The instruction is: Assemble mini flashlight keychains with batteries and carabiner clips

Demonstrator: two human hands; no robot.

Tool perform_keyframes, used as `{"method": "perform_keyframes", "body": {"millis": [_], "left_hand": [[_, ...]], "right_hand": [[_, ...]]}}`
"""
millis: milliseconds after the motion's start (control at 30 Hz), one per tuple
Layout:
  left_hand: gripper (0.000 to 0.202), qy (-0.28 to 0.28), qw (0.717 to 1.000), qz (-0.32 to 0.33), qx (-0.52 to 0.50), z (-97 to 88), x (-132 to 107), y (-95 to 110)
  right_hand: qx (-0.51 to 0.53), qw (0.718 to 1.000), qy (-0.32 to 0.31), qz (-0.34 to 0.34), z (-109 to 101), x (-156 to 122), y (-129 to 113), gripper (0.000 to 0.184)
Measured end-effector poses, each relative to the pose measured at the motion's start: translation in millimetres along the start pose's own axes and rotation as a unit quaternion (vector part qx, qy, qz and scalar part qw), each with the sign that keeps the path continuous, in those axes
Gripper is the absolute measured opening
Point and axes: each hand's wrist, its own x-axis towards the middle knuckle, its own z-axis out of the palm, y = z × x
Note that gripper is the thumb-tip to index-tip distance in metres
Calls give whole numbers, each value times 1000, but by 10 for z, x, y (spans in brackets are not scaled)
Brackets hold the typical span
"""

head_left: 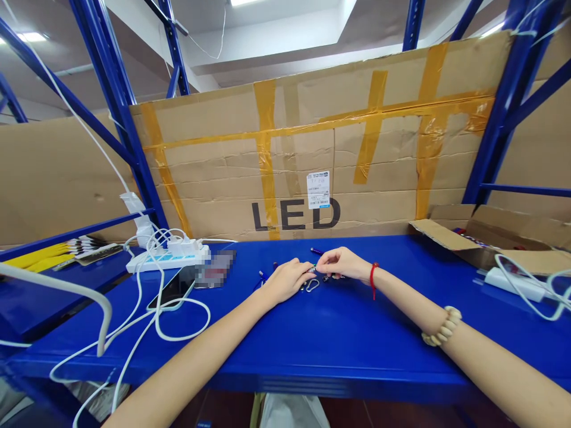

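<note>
Blue worktop (285, 339): right hand (339, 263) pinches shiny piece (313, 269); left hand (289, 279), grip unclear; silver clip (313, 286) at piece's six o'clock.

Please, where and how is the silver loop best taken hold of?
Probably pinch the silver loop at its near rim, from the front of the blue table: it seems to lie flat, and left hand and right hand crowd its far side.
</note>
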Motion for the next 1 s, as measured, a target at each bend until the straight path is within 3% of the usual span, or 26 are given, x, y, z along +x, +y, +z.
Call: {"method": "perform_keyframes", "body": {"millis": [200,467,767,1000], "left_hand": [[23,10,998,7,-66,16,-22,30],[22,27,999,0,-44,49,-58,38],[22,23,998,14,-49,62,-78,15],[21,64,996,7,-58,68,-96,-8]], "right_hand": [[-29,999,-17,2,-19,-1,24,32],[-52,998,1,-27,35,-49,-35,26],[-60,998,5,-24,72,-65,-50,30],[-40,999,9,7,138,-78,-88,38]]}}
